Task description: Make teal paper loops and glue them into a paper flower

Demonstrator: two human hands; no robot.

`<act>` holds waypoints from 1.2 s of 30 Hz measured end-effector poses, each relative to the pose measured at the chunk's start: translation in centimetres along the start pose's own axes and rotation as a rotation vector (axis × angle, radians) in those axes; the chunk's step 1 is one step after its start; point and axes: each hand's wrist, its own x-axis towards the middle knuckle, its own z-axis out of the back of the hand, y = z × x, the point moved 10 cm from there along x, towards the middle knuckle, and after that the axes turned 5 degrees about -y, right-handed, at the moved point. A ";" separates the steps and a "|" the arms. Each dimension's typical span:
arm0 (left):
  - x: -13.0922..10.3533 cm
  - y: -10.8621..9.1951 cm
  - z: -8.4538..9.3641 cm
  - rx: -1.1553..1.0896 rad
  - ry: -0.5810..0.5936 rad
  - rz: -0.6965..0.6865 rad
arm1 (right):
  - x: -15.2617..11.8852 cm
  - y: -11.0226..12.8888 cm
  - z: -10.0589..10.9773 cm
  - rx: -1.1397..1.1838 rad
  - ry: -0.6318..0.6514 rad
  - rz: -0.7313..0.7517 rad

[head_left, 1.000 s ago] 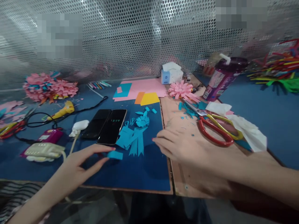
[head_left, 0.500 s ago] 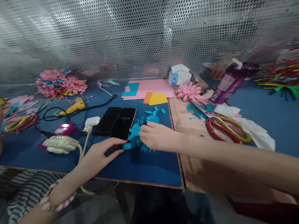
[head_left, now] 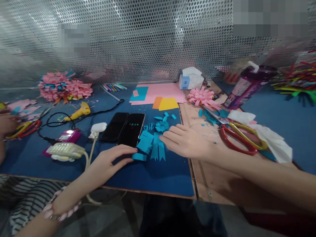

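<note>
My left hand (head_left: pixel 115 156) lies low on the blue mat, its finger and thumb closed at the left end of a curled blue paper strip (head_left: pixel 139 157). Folded blue paper pieces (head_left: pixel 145 140) sit just above that strip. My right hand (head_left: pixel 185 141) is open with fingers stretched out, palm down, fingertips at the right side of a blue paper ribbon (head_left: pixel 158 149) with pointed tails. Above the ribbon is a small blue paper flower (head_left: pixel 161 125), with blue scraps around it. Two dark phones lie beside them, one phone (head_left: pixel 132 129) showing 12:09.
Red-and-yellow-handled scissors (head_left: pixel 237 141), crumpled tissue (head_left: pixel 274 141) and a purple cup (head_left: pixel 244 87) stand at right. Pink sheets (head_left: pixel 163 92) and a tissue box (head_left: pixel 191 80) are behind. Cables, a yellow glue gun (head_left: pixel 78 112) and another person's hand (head_left: pixel 7 123) are left.
My right hand has moved right, off the blue paper ribbon, and its fingers have straightened. The ribbon's tails now show fully. Another person's hand has come into view at far left.
</note>
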 end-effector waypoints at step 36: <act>3.5 -0.7 4.2 -0.398 -0.443 0.272 | -1.9 2.7 1.3 0.301 -0.057 -0.159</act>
